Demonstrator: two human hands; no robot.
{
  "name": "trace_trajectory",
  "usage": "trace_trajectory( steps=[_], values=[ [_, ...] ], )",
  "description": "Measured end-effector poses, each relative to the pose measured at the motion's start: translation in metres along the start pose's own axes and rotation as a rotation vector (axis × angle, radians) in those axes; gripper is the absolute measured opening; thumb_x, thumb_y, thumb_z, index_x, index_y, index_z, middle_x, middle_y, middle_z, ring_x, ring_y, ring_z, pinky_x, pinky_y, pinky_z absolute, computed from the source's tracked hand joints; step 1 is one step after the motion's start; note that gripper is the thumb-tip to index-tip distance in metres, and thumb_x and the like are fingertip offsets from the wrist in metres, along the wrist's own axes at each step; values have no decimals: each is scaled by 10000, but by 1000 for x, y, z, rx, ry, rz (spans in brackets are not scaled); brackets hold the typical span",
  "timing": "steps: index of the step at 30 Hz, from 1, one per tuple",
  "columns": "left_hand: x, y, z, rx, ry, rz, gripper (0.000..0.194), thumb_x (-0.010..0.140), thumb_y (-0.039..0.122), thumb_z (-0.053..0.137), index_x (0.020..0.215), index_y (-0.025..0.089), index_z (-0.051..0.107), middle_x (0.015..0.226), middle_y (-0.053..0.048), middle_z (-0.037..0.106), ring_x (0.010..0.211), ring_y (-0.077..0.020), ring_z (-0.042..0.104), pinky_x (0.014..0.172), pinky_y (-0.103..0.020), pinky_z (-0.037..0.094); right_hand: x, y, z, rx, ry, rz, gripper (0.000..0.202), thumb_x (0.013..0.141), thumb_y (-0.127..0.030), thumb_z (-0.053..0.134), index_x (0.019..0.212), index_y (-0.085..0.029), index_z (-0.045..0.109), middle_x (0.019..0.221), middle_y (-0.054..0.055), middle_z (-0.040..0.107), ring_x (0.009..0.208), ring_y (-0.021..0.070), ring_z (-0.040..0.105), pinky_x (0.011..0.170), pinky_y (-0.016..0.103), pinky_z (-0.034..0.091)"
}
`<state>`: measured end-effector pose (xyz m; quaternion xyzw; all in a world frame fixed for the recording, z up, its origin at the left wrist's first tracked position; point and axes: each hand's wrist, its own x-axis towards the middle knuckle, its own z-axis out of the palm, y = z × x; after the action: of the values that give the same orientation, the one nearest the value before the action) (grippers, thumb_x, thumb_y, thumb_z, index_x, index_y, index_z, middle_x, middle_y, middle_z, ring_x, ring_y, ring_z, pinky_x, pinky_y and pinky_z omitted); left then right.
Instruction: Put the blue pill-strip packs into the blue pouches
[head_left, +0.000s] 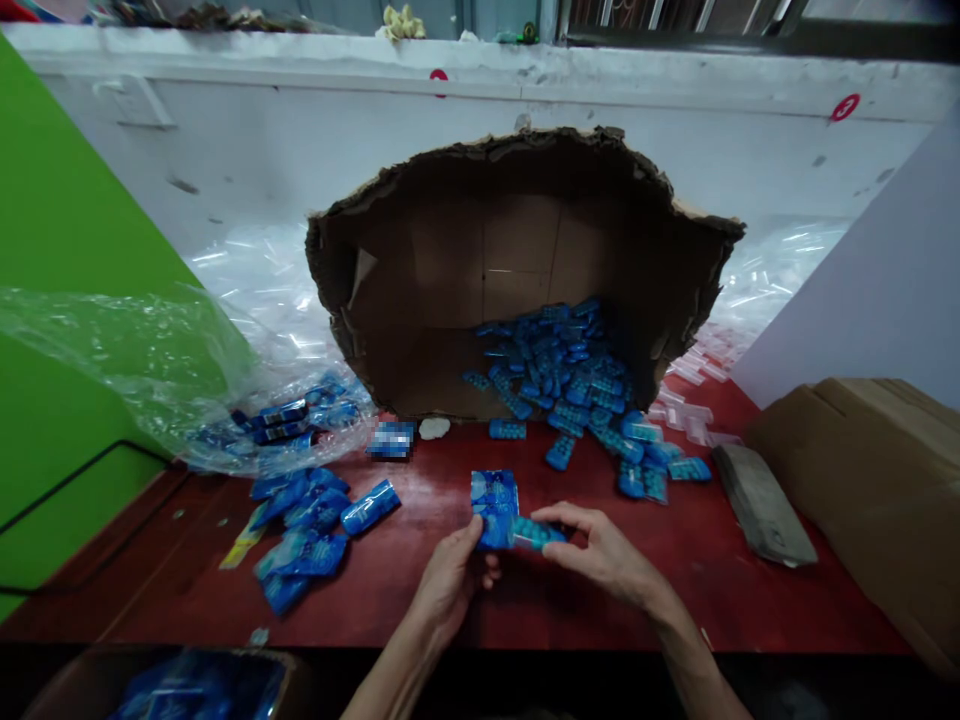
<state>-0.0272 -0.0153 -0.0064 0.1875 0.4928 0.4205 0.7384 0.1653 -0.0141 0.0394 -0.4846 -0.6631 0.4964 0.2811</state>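
My left hand (pixel 455 572) is closed on the lower left of a flat blue printed pouch (pixel 495 492), its thumb on the front. My right hand (pixel 596 547) pinches a small clear pack of teal balls (pixel 534 533) between thumb and fingers. The left end of this pack meets the pouch's lower right edge; whether it is inside cannot be made out. Beyond both hands, a heap of similar ball packs (pixel 559 365) spills from a torn cardboard box (pixel 442 290) onto the red table (pixel 442 620). To the left lie several blue pouches (pixel 304 555).
A clear plastic bag (pixel 225 370) holds more blue pouches at the left. On the right are a grey folded bundle (pixel 765 505), clear plastic pieces (pixel 684 412) and a brown carton (pixel 862 480). An open box (pixel 281 690) with blue pouches stands below the table's front left edge.
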Motion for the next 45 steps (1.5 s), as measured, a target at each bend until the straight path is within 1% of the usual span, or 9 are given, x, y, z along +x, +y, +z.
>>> trace_trajectory(
  steps=[4,10,16,23,29,33,36,41,45],
  values=[
    [-2,1,-2,59,-64,53,327,665,442,570,618,119,545,459,-11,540,425,-93,484,411,-200,316,-2,-8,-1,-183,-2,-61,292,707,-237,544,994,-229,596,918,23,611,854,178,528,793,299,393],
    [-1,1,-4,109,-41,72,327,659,436,576,598,116,560,437,-14,548,407,-97,480,420,-208,317,-5,-14,1,-434,29,-114,277,736,-235,519,1005,-244,582,901,24,607,840,182,509,795,305,374],
    [2,2,-3,185,-2,156,328,627,427,607,562,107,575,432,-20,563,390,-91,478,413,-200,338,-6,-8,10,-432,82,-154,294,746,-272,523,1038,-247,550,928,34,589,855,180,506,783,299,389],
    [-5,1,3,-103,-99,39,252,664,376,597,729,135,570,621,-30,623,510,-118,565,468,-215,416,-5,8,31,-442,243,-246,275,743,-239,521,1015,-197,531,935,69,569,869,208,489,778,330,399],
    [-9,-4,8,-118,-87,5,231,662,295,623,816,127,582,688,-44,638,548,-118,570,485,-217,429,-2,2,49,-104,295,-162,273,711,-195,536,983,-217,548,962,51,556,907,195,498,806,312,397],
    [-12,0,6,-122,-134,-15,204,688,280,601,820,125,587,683,-43,629,565,-121,569,484,-217,421,2,5,49,429,94,5,333,713,-220,542,1045,-221,534,930,22,585,816,157,540,763,291,414],
    [-15,5,3,-118,-236,-44,235,701,275,587,884,128,580,757,-64,633,624,-143,585,505,-226,427,6,15,45,710,-14,30,380,682,-210,581,1058,-227,528,933,13,572,765,128,529,689,255,414],
    [-18,9,3,-136,-330,-79,269,729,228,553,982,139,559,928,-96,621,714,-147,583,543,-232,437,12,25,42,833,-65,1,562,588,-146,675,1107,-250,486,923,2,524,745,100,489,661,222,385],
    [-17,8,5,-104,-339,-106,270,748,223,525,1000,135,564,913,-94,631,696,-137,579,539,-228,437,14,30,39,833,-147,24,628,582,-126,687,1144,-266,442,909,-5,506,702,81,474,641,214,373]
  ],
)
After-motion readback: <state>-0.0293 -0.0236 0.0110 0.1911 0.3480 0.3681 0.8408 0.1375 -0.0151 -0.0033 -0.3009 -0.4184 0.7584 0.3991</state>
